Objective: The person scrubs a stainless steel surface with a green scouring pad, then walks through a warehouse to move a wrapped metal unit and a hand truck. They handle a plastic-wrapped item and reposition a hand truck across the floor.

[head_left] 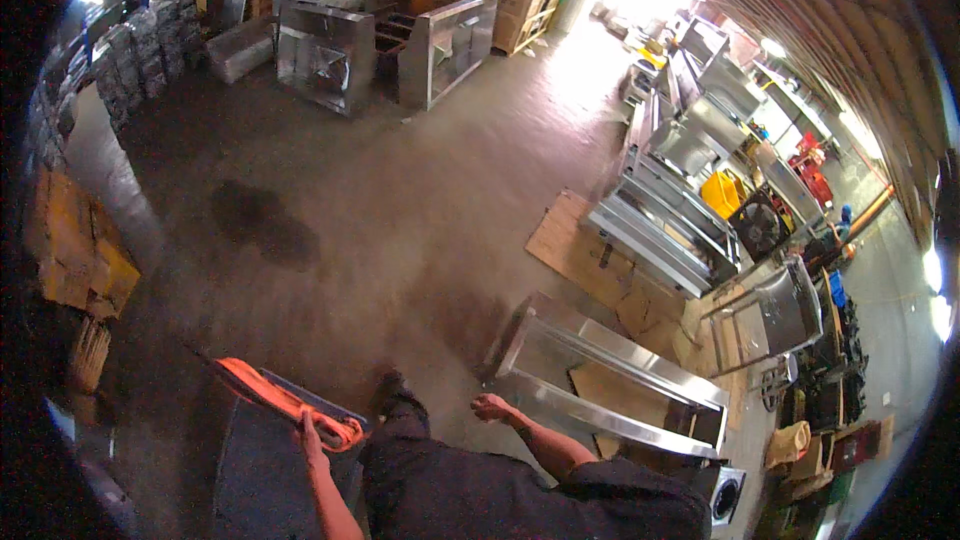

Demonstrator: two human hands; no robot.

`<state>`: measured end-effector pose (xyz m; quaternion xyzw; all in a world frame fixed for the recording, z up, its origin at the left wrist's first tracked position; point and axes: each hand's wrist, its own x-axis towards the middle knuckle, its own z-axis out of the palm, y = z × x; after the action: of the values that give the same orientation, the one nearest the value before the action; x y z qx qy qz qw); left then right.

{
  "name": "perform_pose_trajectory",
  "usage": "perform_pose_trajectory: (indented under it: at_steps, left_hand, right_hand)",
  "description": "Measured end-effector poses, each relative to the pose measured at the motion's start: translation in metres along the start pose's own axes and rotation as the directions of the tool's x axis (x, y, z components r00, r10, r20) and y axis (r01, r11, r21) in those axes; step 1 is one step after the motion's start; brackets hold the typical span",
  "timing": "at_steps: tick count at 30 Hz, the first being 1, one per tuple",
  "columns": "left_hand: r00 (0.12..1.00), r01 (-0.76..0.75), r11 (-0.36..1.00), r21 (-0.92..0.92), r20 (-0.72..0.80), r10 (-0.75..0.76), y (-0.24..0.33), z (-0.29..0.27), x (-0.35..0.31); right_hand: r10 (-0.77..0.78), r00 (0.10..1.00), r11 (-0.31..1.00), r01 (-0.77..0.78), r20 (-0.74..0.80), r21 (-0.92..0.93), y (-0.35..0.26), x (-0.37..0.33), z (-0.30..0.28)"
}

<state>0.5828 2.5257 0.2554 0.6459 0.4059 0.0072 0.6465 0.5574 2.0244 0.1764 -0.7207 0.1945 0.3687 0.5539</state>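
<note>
At the lower left my left hand (312,437) is closed on a bundle of bright orange cord (275,395), gathered in long loops. The bundle lies along the upper edge of a dark blue-black flat panel (265,465), and I cannot tell whether my fingers also grip that edge. Away to the right, my right hand (493,408) hangs in front of my body with its fingers curled in and nothing visible in them. Nearest to it is a long, open metal frame (590,395) lying on the floor.
Flat cardboard (585,250) lies beyond the frame, beside long metal cabinets (665,230). A padded chair (785,310) and a black fan (762,224) stand at the right. Metal units (325,55) and a large wooden crate (505,0) stand far ahead. Cardboard boxes (80,240) line the left.
</note>
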Motion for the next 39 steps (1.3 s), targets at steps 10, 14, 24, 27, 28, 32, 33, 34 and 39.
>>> perform_pose_trajectory:
  at_steps: [10,14,24,27,28,32,33,34,39]
  left_hand:
    - [0.959,0.109,0.925,-0.363,-0.205,-0.194,0.026,0.007,0.056]
    - [0.918,0.122,0.902,-0.414,-0.298,-0.261,0.035,0.036,0.058]
    - [0.796,0.289,0.952,-0.105,-0.527,-0.3,0.122,0.069,0.03]
    - [0.737,0.293,0.954,-0.066,-0.62,-0.269,0.132,0.075,0.025]
    - [0.678,0.264,0.964,-0.006,-0.711,-0.19,0.102,0.09,0.017]
    - [0.606,0.291,0.957,0.011,-0.776,-0.175,0.102,0.108,0.022]
    - [0.591,0.299,0.953,0.056,-0.795,-0.138,0.104,0.094,0.028]
    - [0.586,0.312,0.945,0.097,-0.803,-0.111,0.098,0.1,0.034]
    - [0.573,0.442,0.882,-0.163,-0.706,-0.417,0.075,0.108,0.061]
  right_hand:
    - [0.002,1.0,0.794,-0.007,-0.009,-0.607,-0.078,0.141,-0.122]
    - [0.004,0.997,0.756,0.051,0.082,-0.653,-0.166,0.219,-0.137]
    - [-0.059,0.661,0.561,0.642,0.748,-0.522,-0.535,0.426,0.095]
    - [-0.05,0.313,0.326,0.903,0.948,-0.281,-0.604,0.396,0.245]
    - [-0.093,0.143,0.095,0.986,0.985,-0.134,-0.619,0.347,0.295]
    - [0.045,-0.388,-0.603,0.724,0.921,0.335,-0.665,0.217,0.394]
    - [0.194,-0.472,-0.616,0.624,0.86,0.481,-0.673,0.206,0.421]
    - [0.341,-0.521,-0.609,0.512,0.783,0.606,-0.679,0.207,0.439]
    - [0.707,-0.475,-0.437,0.287,0.523,0.852,-0.647,0.244,0.552]
